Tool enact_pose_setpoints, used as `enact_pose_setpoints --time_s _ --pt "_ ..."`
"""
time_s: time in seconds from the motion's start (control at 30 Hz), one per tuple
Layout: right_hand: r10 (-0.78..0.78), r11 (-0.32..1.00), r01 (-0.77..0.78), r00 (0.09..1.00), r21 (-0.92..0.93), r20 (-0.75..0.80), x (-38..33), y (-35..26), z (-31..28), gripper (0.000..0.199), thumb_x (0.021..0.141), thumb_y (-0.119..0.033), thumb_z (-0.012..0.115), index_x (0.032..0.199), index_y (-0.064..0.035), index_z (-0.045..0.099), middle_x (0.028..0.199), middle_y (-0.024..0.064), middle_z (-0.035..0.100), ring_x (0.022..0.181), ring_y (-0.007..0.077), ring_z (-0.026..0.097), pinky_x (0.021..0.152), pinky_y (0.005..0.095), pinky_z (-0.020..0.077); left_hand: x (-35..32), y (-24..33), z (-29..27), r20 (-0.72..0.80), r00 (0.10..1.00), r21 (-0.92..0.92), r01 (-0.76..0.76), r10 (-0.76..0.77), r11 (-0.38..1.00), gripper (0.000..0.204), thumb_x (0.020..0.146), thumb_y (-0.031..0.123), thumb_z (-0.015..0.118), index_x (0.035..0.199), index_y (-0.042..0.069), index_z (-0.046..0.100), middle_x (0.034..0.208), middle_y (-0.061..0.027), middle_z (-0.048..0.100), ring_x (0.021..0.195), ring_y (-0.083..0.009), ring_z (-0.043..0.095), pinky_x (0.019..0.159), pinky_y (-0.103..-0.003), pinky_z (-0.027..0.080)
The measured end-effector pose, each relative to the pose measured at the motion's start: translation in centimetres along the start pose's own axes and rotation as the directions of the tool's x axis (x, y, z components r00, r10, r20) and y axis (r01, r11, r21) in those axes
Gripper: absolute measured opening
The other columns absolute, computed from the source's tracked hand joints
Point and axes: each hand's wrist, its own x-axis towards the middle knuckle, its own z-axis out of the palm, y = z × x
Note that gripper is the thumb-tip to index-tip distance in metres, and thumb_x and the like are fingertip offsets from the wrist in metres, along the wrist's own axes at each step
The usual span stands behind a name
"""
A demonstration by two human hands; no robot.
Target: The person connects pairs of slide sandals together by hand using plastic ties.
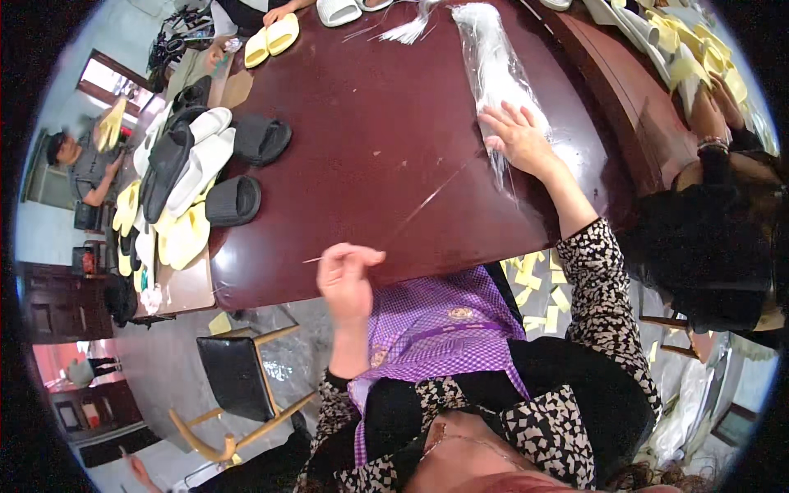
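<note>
A clear plastic bag [491,70] full of white, thread-like strands lies on the dark red table [370,107], right of the middle. My right hand [519,141] rests on its near end, palm down with the fingers spread. At the table's near edge my left hand [347,283] is closed in a pinch on a thin pale strand [427,200]. One short end pokes out left of the fingers, and the rest runs across the tabletop toward the bag. Whether its far end joins the bag's strands, I cannot tell.
Black, white and yellow slippers [193,164] are piled at the left, with two black ones beside them. More white strands [411,29] lie at the far edge. Yellow slippers [690,49] and a co-worker's hands [711,115] are at the right. A black chair [237,378] stands at the lower left.
</note>
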Motion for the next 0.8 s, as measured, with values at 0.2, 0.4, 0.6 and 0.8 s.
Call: enact_pose_setpoints --time_s 0.2,0.4,0.6,0.8 --pt "0.104 0.994 -0.109 0.986 0.029 0.129 0.5 -0.5 0.5 0.048 0.091 -0.033 0.049 0.134 -0.012 0.043 0.142 0.0069 0.037 0.134 0.0277 0.028 0.109 0.0427 0.0222 -0.8 4.6 -10.0 -0.306 0.946 0.003 -0.115 0.11 0.993 0.006 0.089 0.006 0.053 0.094 0.002 0.053 0.073 -0.01 0.056 0.071 -0.0227 0.06 0.072 -0.04 0.053" --pt "-0.005 0.996 0.022 0.984 -0.089 0.178 -0.1 -0.4 -0.5 0.051 0.092 -0.031 0.049 0.137 -0.0093 0.038 0.143 0.0115 0.036 0.135 0.0275 0.027 0.109 0.0469 0.0197 -4.8 8.6 -13.2 -0.527 0.825 0.054 -0.206 0.203 0.977 0.006 0.091 0.005 0.049 0.095 0.002 0.054 0.084 -0.0119 0.061 0.076 -0.0226 0.062 0.073 -0.037 0.052" --pt "-0.241 0.913 0.241 0.97 0.328 -0.041 6.8 -4.9 -2.4 0.04 0.089 -0.013 0.054 0.127 -0.0045 0.049 0.133 0.0165 0.046 0.124 0.0309 0.043 0.101 0.0396 0.0357 -6.4 10.2 -10.8 -0.556 0.753 0.11 -0.353 0.352 0.929 0.009 0.094 0.007 0.048 0.096 0.001 0.054 0.09 -0.0115 0.062 0.083 -0.021 0.063 0.077 -0.034 0.051" --pt "-0.754 0.364 0.657 0.624 0.66 -0.206 7.2 -28.7 -12.2 0.04 0.079 0.001 0.06 0.119 -0.0034 0.055 0.126 0.0168 0.053 0.112 0.0325 0.053 0.094 0.0385 0.0429 -7.4 11.3 -9.8 -0.464 0.768 0.255 -0.362 0.442 0.897 0.01 0.094 0.009 0.048 0.096 0.001 0.054 0.09 -0.0113 0.062 0.085 -0.0196 0.062 0.08 -0.032 0.05"
